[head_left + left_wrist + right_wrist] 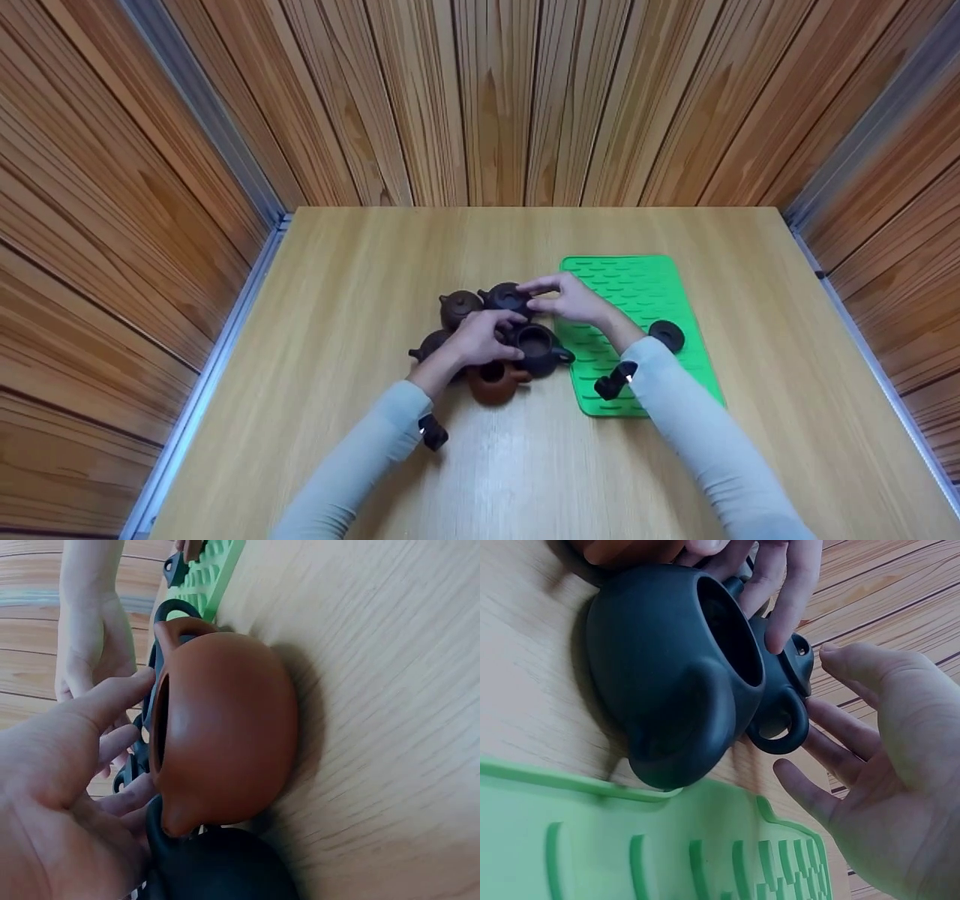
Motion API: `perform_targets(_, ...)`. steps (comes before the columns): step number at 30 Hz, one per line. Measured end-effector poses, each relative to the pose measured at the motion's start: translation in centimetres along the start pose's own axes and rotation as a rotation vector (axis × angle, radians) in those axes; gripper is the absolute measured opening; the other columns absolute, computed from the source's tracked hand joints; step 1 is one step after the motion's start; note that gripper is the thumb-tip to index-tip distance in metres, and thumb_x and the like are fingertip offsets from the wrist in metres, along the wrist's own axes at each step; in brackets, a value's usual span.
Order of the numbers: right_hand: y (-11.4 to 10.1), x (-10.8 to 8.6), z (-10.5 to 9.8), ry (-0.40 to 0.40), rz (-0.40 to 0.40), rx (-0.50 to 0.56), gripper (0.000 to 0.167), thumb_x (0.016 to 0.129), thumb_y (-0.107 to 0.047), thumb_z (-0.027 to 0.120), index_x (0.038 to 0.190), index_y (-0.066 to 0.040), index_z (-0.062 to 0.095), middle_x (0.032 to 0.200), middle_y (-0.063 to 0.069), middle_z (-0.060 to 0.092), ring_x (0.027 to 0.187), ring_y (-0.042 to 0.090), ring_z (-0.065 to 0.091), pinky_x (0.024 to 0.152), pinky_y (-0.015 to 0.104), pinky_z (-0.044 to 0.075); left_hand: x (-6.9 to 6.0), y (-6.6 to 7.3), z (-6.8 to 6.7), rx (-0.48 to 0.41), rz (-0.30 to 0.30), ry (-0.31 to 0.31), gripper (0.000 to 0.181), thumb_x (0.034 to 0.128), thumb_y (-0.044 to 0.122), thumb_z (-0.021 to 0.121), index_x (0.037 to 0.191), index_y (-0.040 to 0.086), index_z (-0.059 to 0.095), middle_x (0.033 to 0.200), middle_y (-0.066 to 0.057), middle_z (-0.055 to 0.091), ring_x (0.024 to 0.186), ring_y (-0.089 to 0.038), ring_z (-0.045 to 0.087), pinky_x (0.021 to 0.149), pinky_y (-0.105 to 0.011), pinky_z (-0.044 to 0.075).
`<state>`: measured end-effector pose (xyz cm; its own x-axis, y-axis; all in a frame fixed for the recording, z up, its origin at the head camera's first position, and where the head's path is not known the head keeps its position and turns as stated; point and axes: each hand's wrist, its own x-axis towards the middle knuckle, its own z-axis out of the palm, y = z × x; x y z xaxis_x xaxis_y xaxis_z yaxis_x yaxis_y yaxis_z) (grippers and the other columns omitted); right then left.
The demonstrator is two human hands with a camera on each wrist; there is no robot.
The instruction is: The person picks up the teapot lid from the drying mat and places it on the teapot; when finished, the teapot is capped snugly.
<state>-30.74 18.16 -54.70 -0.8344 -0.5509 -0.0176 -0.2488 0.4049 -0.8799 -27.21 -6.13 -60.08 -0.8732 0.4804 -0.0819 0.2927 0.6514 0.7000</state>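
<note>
My left hand [480, 337] hovers over a cluster of teapots, fingers spread. Below it stand a reddish-brown teapot [232, 720] and a dark teapot [645, 652], both without lids. In the left wrist view the thumb lies close by the reddish-brown rim; contact is unclear. My right hand [574, 300] reaches beside a lidded black teapot [501, 294] at the back, its fingers loosely extended near the looped handle [801, 727]. Whether they touch it is unclear. A brown lidded teapot [459, 306] sits back left, and another dark teapot [430, 345] is partly hidden by my left hand.
A green ridged mat [630, 285] lies right of the teapots, partly under my right forearm. On it rests a round black lid-like disc [666, 337]. The wooden table [360, 300] meets plank walls [495, 105] at the back and sides.
</note>
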Motion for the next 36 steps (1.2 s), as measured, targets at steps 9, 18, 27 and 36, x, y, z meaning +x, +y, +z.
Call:
perform_targets(9,-0.2,0.0,0.0,-0.014,0.002,0.007,0.040,0.107,-0.004,0.072,0.145,0.006,0.071,0.146,0.031,0.073,0.147,0.051,0.063,0.128,0.067,0.044,-0.1,0.1,0.4,0.024,0.019,0.041,0.051,0.0850,0.028,0.100,0.133,0.026,0.083,0.122,-0.003,0.087,0.124,-0.024,0.077,0.115,-0.045,0.056)
perform_targets(18,-0.2,-0.2,-0.1,-0.008,-0.028,-0.009,0.038,0.106,-0.003,0.072,0.143,0.008,0.072,0.144,0.032,0.074,0.141,0.052,0.067,0.123,0.068,0.049,0.1,-0.1,0.7,0.059,0.019,0.041,0.052,0.0865,0.032,0.099,0.135,0.027,0.082,0.121,0.000,0.086,0.122,-0.021,0.077,0.114,-0.042,0.057)
perform_targets(27,0.1,-1.5,-0.8,0.020,-0.013,-0.027,0.038,0.108,-0.004,0.072,0.144,0.007,0.071,0.150,0.032,0.070,0.143,0.056,0.063,0.124,0.072,0.046,0.1,0.0,1.0,0.051,0.035,0.035,0.051,0.0871,0.032,0.098,0.135,0.024,0.081,0.124,-0.001,0.085,0.123,-0.022,0.076,0.114,-0.044,0.057)
perform_targets(36,-0.2,-2.9,-1.9,0.035,-0.019,-0.055,0.041,0.108,-0.004,0.073,0.147,0.007,0.069,0.152,0.031,0.069,0.146,0.056,0.061,0.124,0.073,0.046,-2.0,3.1,-0.9,-0.002,0.017,0.047,0.047,0.0876,0.022,0.096,0.131,0.015,0.081,0.123,-0.009,0.084,0.123,-0.028,0.075,0.113,-0.048,0.057)
